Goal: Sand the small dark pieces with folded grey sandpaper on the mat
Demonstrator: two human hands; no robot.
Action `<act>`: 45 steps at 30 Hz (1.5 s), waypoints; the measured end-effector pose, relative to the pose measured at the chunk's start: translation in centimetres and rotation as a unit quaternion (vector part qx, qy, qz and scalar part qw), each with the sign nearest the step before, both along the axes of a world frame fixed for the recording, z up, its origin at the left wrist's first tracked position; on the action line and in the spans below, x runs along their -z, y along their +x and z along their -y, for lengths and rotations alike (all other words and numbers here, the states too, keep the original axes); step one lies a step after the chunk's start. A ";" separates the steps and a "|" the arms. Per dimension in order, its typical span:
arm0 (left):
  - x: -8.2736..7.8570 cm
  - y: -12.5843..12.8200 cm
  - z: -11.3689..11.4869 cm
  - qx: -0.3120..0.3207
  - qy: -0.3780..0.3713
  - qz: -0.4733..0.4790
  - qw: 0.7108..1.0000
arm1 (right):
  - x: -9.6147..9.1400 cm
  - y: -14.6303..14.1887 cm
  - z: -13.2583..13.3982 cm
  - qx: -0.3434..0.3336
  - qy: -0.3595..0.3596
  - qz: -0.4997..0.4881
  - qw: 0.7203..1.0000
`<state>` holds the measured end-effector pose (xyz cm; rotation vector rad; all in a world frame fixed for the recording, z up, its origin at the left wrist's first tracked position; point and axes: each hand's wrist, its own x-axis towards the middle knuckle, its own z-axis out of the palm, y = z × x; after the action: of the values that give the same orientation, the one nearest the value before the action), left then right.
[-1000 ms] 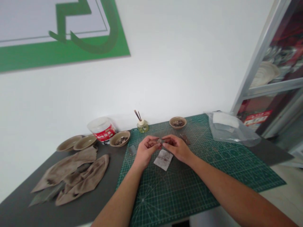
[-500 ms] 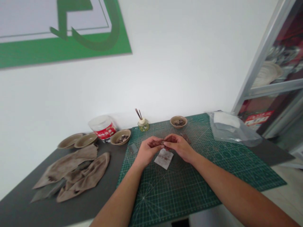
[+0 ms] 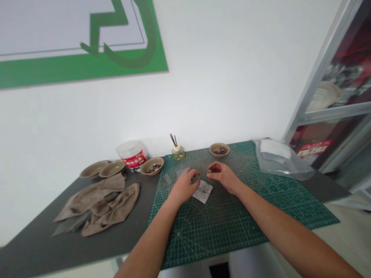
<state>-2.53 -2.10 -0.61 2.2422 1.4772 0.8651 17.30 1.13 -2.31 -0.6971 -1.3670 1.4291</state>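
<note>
My right hand (image 3: 224,177) is closed over the mat, pinching a small dark piece (image 3: 209,171) between thumb and fingertips. My left hand (image 3: 185,186) is bent, with thumb and fingers curled near a bit of grey; what they hold is unclear. Just under the left fingertips lies a white square (image 3: 204,193) smudged with brown. A thin grey sheet (image 3: 180,172) lies partly behind the left hand, and a smaller grey rectangle (image 3: 167,179) sits to its left. Dark smudges show on the fingers.
A green cutting mat (image 3: 220,235) covers the table's right part. Small pieces fill a bowl (image 3: 219,155) behind and another bowl (image 3: 151,171) left. Nearby are a reed diffuser (image 3: 177,153), red-labelled tub (image 3: 133,159), two more bowls, brown cloths (image 3: 113,212) and a plastic bag (image 3: 282,166).
My hands were together over the white square; now they are apart. The left has moved away from the small piece, which stays in the right. The view has shifted slightly.
</note>
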 end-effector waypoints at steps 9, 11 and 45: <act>1.5 1.4 5.7 -0.034 0.009 -0.223 0.974 | 1.4 1.0 3.8 0.094 0.210 0.318 0.920; 1.5 1.5 6.4 -0.042 0.012 -0.216 0.975 | 1.6 0.6 4.4 0.086 0.266 0.361 0.890; 1.0 1.3 7.4 -0.047 0.002 -0.172 0.984 | 1.8 0.0 4.5 0.018 0.422 0.427 0.799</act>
<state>-1.19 -9.48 -1.57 2.4335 1.7404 0.5201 17.33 -3.41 -4.09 -0.7542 -2.4250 0.2716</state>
